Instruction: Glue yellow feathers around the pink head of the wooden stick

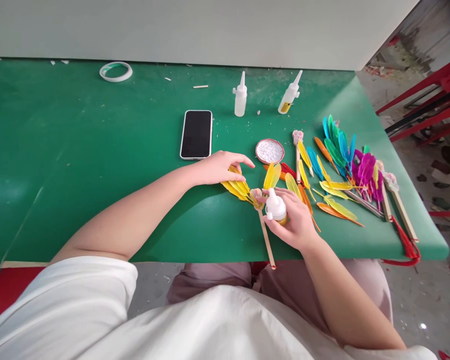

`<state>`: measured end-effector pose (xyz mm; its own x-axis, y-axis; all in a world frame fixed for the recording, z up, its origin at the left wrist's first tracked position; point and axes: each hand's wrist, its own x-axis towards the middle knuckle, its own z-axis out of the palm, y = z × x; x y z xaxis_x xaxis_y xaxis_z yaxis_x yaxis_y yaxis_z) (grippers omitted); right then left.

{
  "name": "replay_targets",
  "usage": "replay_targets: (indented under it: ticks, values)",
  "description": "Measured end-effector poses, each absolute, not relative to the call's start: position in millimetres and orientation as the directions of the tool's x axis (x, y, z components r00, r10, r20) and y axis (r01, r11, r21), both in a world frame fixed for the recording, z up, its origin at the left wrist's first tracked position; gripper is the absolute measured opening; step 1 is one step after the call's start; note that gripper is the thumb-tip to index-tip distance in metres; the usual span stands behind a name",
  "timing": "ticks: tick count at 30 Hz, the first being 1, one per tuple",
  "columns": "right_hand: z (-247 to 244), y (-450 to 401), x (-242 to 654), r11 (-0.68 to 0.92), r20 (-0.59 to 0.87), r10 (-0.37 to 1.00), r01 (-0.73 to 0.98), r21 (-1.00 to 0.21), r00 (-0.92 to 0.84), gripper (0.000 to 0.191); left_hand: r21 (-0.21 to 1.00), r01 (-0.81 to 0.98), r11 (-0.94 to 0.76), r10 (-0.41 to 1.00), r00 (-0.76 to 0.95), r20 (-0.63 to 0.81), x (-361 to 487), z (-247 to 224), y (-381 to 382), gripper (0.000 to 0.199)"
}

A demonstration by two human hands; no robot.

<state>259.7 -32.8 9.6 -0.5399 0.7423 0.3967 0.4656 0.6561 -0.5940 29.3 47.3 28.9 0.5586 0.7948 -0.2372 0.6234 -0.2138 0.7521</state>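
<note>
Yellow feathers [238, 188] fan out to the left from the pinkish head of a wooden stick [266, 239], whose lower end reaches past the table's near edge. My left hand [225, 167] rests over these feathers, thumb and forefinger apart. In my right hand [292, 219] is a small white glue bottle [276, 206], its nozzle tilted up and away, close to the stick's head. Behind the bottle stand more yellow feathers [272, 176]. A round dish of small white bits [269, 151] lies just beyond them.
Colourful feathers [333, 145] and finished-looking sticks [401, 207] with a red tassel [407, 242] spread over the right side. Two glue bottles [240, 97] [290, 95], a phone [196, 135] and a tape roll [116, 72] are farther back. Red stools [435, 80] stand beyond the green table [78, 130].
</note>
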Motion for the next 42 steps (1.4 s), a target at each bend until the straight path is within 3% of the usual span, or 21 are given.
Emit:
replay_targets:
  ticks: [6, 13, 28, 42]
  values:
    - [9.0, -34.6, 268.9, 0.571, 0.376, 0.813, 0.478, -0.668, -0.445, 0.016, 0.748, 0.623, -0.229, 0.794, 0.564, -0.227, 30.0, 27.9, 47.5, 0.04]
    - [12.9, -33.4, 260.8, 0.615, 0.318, 0.775, 0.539, -0.576, -0.546, 0.02, 0.738, 0.632, -0.236, 0.796, 0.562, -0.226, 30.5, 29.1, 46.9, 0.038]
    - [12.0, -31.8, 259.3, 0.611, 0.324, 0.779, 0.534, -0.584, -0.537, 0.017, 0.725, 0.635, -0.267, 0.779, 0.585, -0.226, 31.3, 29.7, 46.1, 0.036]
    - [6.5, -33.7, 259.1, 0.695, 0.371, 0.711, 0.517, -0.5, -0.597, 0.016, 0.729, 0.638, -0.25, 0.795, 0.565, -0.222, 28.8, 29.5, 47.3, 0.035]
